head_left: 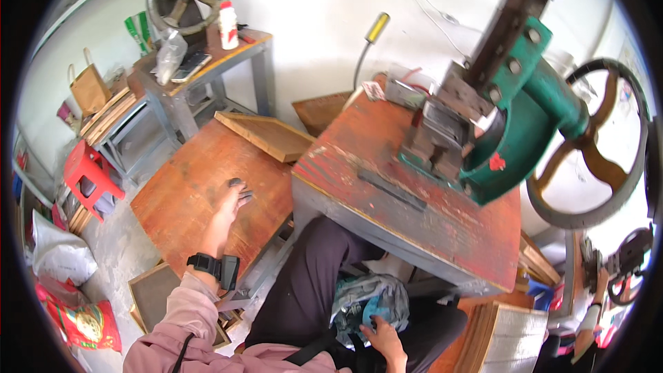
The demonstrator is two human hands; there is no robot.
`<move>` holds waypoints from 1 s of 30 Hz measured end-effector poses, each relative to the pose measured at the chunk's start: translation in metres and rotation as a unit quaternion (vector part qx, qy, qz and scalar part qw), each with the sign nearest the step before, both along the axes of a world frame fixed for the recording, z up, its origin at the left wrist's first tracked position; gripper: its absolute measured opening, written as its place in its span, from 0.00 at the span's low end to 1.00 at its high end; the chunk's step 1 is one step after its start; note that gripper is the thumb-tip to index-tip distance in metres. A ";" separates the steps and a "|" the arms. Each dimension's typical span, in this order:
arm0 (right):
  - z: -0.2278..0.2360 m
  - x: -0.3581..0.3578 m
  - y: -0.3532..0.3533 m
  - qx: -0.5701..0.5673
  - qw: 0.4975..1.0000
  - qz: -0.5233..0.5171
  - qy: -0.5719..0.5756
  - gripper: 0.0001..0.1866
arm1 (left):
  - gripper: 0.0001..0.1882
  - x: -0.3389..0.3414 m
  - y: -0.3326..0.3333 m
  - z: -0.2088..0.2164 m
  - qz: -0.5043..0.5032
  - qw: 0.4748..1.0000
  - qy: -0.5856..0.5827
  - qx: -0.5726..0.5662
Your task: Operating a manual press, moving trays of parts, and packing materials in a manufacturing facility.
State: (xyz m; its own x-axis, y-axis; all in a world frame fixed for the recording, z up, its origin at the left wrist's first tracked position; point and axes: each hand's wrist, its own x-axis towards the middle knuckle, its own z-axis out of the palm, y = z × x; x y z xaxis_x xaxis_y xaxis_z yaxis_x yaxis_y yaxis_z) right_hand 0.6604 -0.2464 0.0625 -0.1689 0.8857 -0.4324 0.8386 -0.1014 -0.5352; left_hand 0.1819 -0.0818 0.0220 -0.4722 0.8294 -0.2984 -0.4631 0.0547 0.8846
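My left hand (235, 197) is over the worn reddish-brown wooden tabletop (186, 179) on the left. Its fingers are slightly bent and apart, with dark tips, and I see nothing held in them. The wrist wears a black strapped device (215, 269). Low in front of me my right hand (384, 342) is at the near edge of a crumpled grey plastic bag (390, 298) between my legs. Something light blue (373, 312) shows in the bag. The right fingers are drawn together there; what they hold is too small to make out.
A green hand press (514, 145) with a large handwheel (604, 152) stands on the red-topped bench (338, 159). A wooden tray (266, 137) lies at the left tabletop's far edge. A red stool (90, 176) is farther left. Another person's arm (590, 324) shows at far right.
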 end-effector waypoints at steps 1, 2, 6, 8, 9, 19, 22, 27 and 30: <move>-0.003 0.001 -0.003 0.036 0.999 0.003 0.004 0.26 | 0.26 0.004 -0.006 -0.012 -0.018 1.000 -0.014 -0.014; 0.000 -0.002 -0.004 0.037 0.999 0.000 0.018 0.26 | 0.25 0.005 -0.019 -0.019 -0.032 0.999 -0.022 -0.026; 0.008 -0.003 -0.011 0.045 0.998 -0.026 0.029 0.26 | 0.23 0.029 -0.081 -0.043 -0.069 0.995 0.010 -0.069; 0.011 -0.002 -0.016 0.052 0.997 -0.039 0.039 0.26 | 0.22 0.033 -0.115 -0.048 -0.065 0.992 0.003 -0.106; 0.013 0.000 -0.020 0.056 0.996 -0.048 0.041 0.26 | 0.22 0.031 -0.127 -0.054 -0.078 0.991 0.003 -0.107; 0.037 0.012 -0.075 0.118 0.989 -0.084 0.040 0.24 | 0.13 0.040 -0.147 -0.004 -0.048 0.998 0.029 -0.034; 0.036 0.005 -0.092 0.138 0.987 -0.071 0.032 0.23 | 0.13 0.067 -0.152 0.017 -0.079 0.996 0.018 0.031; 0.031 0.000 -0.104 0.176 0.983 -0.011 0.049 0.23 | 0.12 0.097 -0.182 0.038 -0.138 0.989 0.043 0.024; 0.023 -0.005 -0.102 0.204 0.976 0.025 0.069 0.22 | 0.10 0.092 -0.201 0.022 -0.161 0.986 0.050 -0.006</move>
